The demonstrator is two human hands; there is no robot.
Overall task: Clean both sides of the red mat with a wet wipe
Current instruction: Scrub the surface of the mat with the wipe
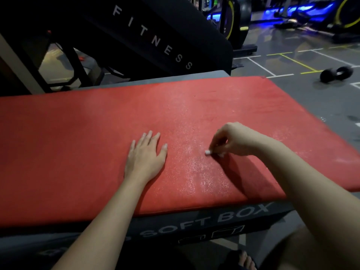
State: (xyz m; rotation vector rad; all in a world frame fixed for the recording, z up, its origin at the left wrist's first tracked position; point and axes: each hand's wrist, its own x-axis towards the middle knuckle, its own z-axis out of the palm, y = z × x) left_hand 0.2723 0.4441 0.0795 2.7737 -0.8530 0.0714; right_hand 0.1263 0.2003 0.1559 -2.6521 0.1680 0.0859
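Observation:
The red mat (97,133) lies flat on a dark soft box and fills most of the view. Its middle strip glistens with wet speckles. My left hand (145,156) rests flat on the mat with its fingers spread, left of the wet strip. To the right of that strip, my right hand (231,140) has its fingers curled down. They pinch a small white wet wipe (208,152) against the mat, and only a tip of it shows under the fingertips.
The dark box (194,225) marked "SOFT BOX" carries the mat. A black padded gym machine (155,36) marked "FITNESS" stands just behind. A black dumbbell (336,73) lies on the grey floor at the right. Exercise bikes stand far back. My foot (246,260) shows below.

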